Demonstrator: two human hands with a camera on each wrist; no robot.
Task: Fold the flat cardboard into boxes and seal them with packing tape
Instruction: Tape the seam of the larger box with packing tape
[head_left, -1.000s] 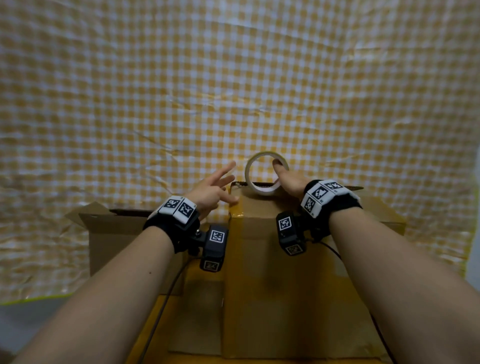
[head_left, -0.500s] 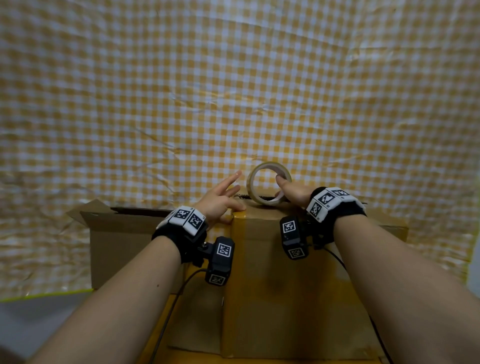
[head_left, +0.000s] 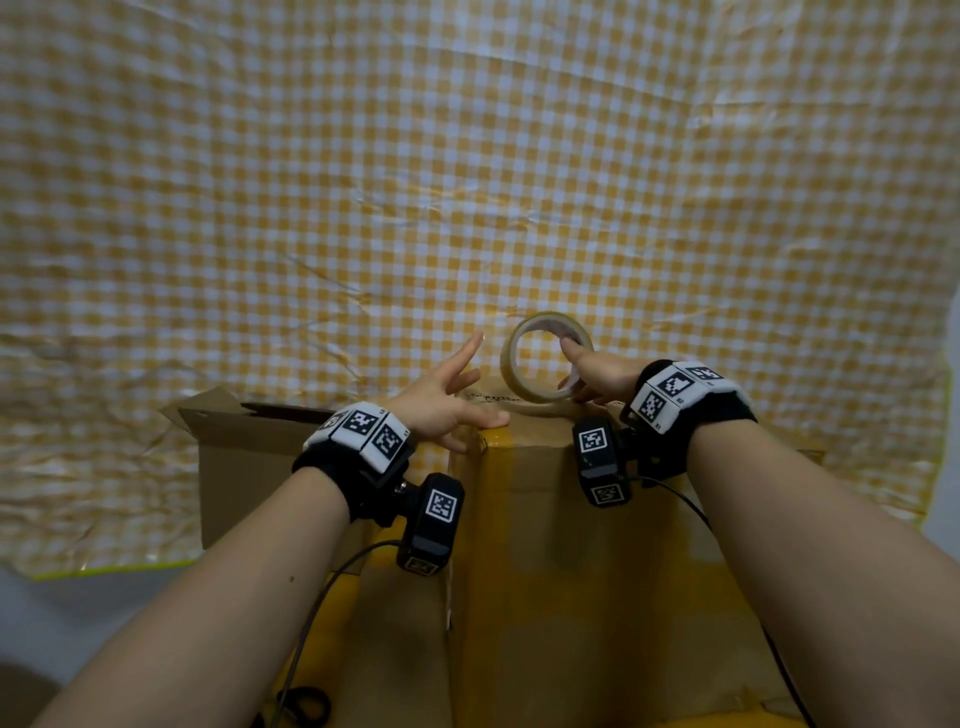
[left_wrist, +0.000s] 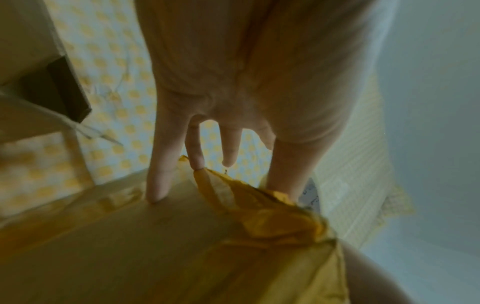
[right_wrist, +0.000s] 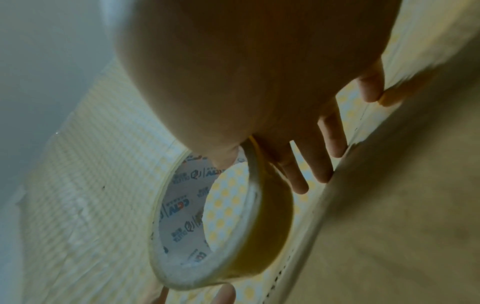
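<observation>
On top of the near cardboard box (head_left: 571, 545), at its far edge, the roll of packing tape (head_left: 545, 358) stands on its rim, open core facing the camera. Right hand (head_left: 602, 371) grips it: thumb hooked inside the core against the printed liner, other fingers (right_wrist: 324, 148) down the outside face, tips touching the box top. Roll sits right at the top's back edge in the right wrist view.

Left hand (head_left: 441, 402) is at the box's upper-left corner, fingers spread and mostly straight, holding nothing. Thumb lies flat along the top edge; in the left wrist view one fingertip (left_wrist: 158, 185) presses on the cardboard face beside a wrinkled strip of yellowish tape (left_wrist: 259, 205) running over the corner. Index points up and away, clear of the roll.

Box front and top carry shiny tape bands; the vertical seam on the left side looks taped.

Second cardboard box (head_left: 244, 457) stands just left of and behind the first, top flaps open, dark inside.

Both wrists wear black straps with white marker blocks and small cameras; cables trail down toward the person.

Yellow-and-white checked cloth (head_left: 467, 182), wrinkled, covers the surface behind both boxes.
</observation>
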